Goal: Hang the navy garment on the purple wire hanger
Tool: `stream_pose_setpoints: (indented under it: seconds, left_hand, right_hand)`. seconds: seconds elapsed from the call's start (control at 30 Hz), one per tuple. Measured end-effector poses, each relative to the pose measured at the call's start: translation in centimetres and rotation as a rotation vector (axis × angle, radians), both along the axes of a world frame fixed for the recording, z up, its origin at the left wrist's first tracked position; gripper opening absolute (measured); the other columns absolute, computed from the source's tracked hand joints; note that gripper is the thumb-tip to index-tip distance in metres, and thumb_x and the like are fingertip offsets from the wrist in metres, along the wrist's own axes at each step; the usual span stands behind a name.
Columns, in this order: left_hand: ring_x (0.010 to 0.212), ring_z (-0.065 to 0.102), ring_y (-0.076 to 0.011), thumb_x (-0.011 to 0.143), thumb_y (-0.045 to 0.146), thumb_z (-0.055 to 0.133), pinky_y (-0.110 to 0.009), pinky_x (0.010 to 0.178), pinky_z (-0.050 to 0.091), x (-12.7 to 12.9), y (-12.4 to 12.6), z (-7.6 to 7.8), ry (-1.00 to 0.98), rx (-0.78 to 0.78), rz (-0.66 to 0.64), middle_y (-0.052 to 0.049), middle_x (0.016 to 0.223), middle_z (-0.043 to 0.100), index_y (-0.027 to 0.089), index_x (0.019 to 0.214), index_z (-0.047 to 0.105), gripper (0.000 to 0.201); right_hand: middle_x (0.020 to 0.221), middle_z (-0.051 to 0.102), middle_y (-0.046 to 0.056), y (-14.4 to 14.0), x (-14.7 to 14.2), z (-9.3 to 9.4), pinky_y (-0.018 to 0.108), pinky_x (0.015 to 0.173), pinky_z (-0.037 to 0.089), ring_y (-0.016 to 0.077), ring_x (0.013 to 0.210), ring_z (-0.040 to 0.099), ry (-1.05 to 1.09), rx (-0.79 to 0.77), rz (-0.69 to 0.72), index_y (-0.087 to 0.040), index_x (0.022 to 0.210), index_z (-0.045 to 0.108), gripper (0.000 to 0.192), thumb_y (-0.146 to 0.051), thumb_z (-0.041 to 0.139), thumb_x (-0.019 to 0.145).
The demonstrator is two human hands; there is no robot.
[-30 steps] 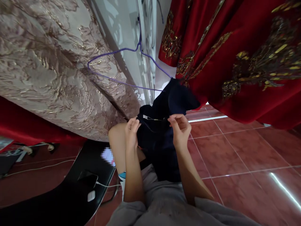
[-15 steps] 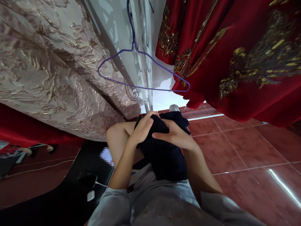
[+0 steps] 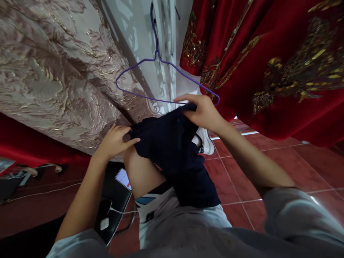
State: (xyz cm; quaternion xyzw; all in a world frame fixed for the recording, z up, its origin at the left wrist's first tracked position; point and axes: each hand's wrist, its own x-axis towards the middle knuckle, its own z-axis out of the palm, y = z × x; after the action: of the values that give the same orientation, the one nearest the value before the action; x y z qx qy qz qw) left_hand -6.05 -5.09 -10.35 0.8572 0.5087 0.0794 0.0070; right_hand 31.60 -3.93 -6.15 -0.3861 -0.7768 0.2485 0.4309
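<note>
We hold a dark cloth [image 3: 172, 150] spread over our raised knee, below the purple hanger [image 3: 163, 77]. Our left hand [image 3: 114, 141] pinches its left corner, and our right hand [image 3: 201, 111] grips the top edge, touching the hanger's lower wire. It looks soft, light and limp, best taken by the edges. Its lower part is bunched, so we cannot tell what garment it is.

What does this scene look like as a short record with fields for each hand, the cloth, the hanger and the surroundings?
left hand: grips the dark navy cloth's left edge
right hand: grips its upper right edge, raised
dark navy cloth: spread over the lap
purple wire hanger: hangs bare behind the cloth
surroundings: red embroidered garment, beige brocade fabric, red tile floor
</note>
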Motion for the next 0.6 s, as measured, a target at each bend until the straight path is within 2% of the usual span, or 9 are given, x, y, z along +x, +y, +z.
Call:
stream_pose_setpoints:
  seconds: [0.03,0.1,0.17,0.23,0.3,0.33,0.43,0.53,0.6]
  left_hand:
    - [0.107,0.072,-0.0356,0.094,0.07,0.054,-0.061,0.117,0.04,-0.2,-0.3,0.3,0.02,-0.031,0.006,-0.013,0.104,0.078,0.02,0.095,0.074,0.054]
    - [0.088,0.073,-0.0317,0.097,0.064,0.05,-0.054,0.107,0.049,-0.4,-0.8,0.3,0.079,-0.142,0.024,-0.01,0.083,0.077,0.022,0.081,0.073,0.05]
    - [0.079,0.071,-0.0309,0.097,0.059,0.048,-0.048,0.092,0.055,-0.5,-1.4,0.1,0.124,-0.255,0.042,-0.01,0.075,0.074,0.022,0.073,0.07,0.049]
    - [0.078,0.071,-0.031,0.098,0.056,0.044,-0.045,0.082,0.056,-0.8,-1.8,-0.1,0.094,-0.292,0.064,-0.011,0.077,0.073,0.022,0.073,0.067,0.049]
    - [0.086,0.072,-0.0309,0.101,0.052,0.038,-0.045,0.086,0.057,-1.3,-2.0,0.2,-0.024,-0.221,0.083,-0.013,0.088,0.075,0.02,0.081,0.067,0.047]
    - [0.094,0.073,-0.031,0.102,0.05,0.038,-0.045,0.091,0.057,-1.5,-2.1,0.6,-0.1,-0.152,0.091,-0.014,0.098,0.076,0.019,0.087,0.067,0.045]
    - [0.119,0.069,-0.0295,0.103,0.044,0.043,-0.043,0.108,0.053,-1.1,-1.6,2.4,-0.334,0.127,0.098,-0.013,0.124,0.073,0.018,0.1,0.067,0.035]
    - [0.128,0.065,-0.0249,0.105,0.037,0.045,-0.04,0.115,0.049,1.7,-0.6,4.5,-0.491,0.324,0.054,-0.007,0.133,0.069,0.019,0.101,0.065,0.028]
    - [0.131,0.063,-0.024,0.107,0.034,0.043,-0.04,0.118,0.047,4.4,0.1,5.6,-0.524,0.353,-0.003,-0.007,0.136,0.068,0.02,0.106,0.064,0.026]
  right_hand:
    - [0.117,0.075,0.007,1.4,-0.4,-0.5,0.039,0.099,0.051,0.0248,0.107,0.069,0.094,0.009,-0.02,-0.019,0.117,0.075,0.046,-0.011,0.059,0.074]
    - [0.121,0.074,0.007,3.5,-1.7,-2.0,0.04,0.104,0.05,0.0242,0.113,0.067,0.265,-0.082,-0.035,-0.019,0.119,0.074,0.042,-0.018,0.058,0.08]
    - [0.112,0.075,0.007,4.6,-2.8,-3.6,0.04,0.101,0.052,0.0227,0.108,0.067,0.348,-0.223,-0.027,-0.021,0.114,0.074,0.034,-0.028,0.055,0.087]
    - [0.095,0.072,0.005,4.6,-3.1,-4.8,0.038,0.094,0.054,0.021,0.096,0.066,0.368,-0.252,-0.037,-0.022,0.1,0.073,0.025,-0.03,0.054,0.087]
    - [0.073,0.061,0.001,4.1,-2.3,-5.3,0.035,0.082,0.053,0.0179,0.077,0.059,0.357,-0.161,-0.087,-0.022,0.079,0.066,0.01,-0.025,0.057,0.081]
    - [0.065,0.053,-0.001,3.8,-1.6,-5.2,0.033,0.075,0.051,0.0157,0.068,0.053,0.347,-0.105,-0.131,-0.021,0.069,0.06,0.009,-0.022,0.059,0.078]
    - [0.056,0.036,-0.003,2.8,0.9,-4.0,0.03,0.062,0.043,0.011,0.056,0.036,0.309,-0.019,-0.26,-0.021,0.054,0.044,0.028,-0.017,0.063,0.074]
    - [0.056,0.034,-0.003,1.9,2.2,-3.1,0.029,0.056,0.038,0.0103,0.055,0.035,0.313,-0.025,-0.331,-0.021,0.052,0.041,0.034,-0.014,0.066,0.074]
    - [0.056,0.035,-0.003,1.1,2.3,-3.0,0.029,0.054,0.035,0.0103,0.054,0.035,0.312,-0.049,-0.326,-0.021,0.053,0.04,0.034,-0.014,0.066,0.075]
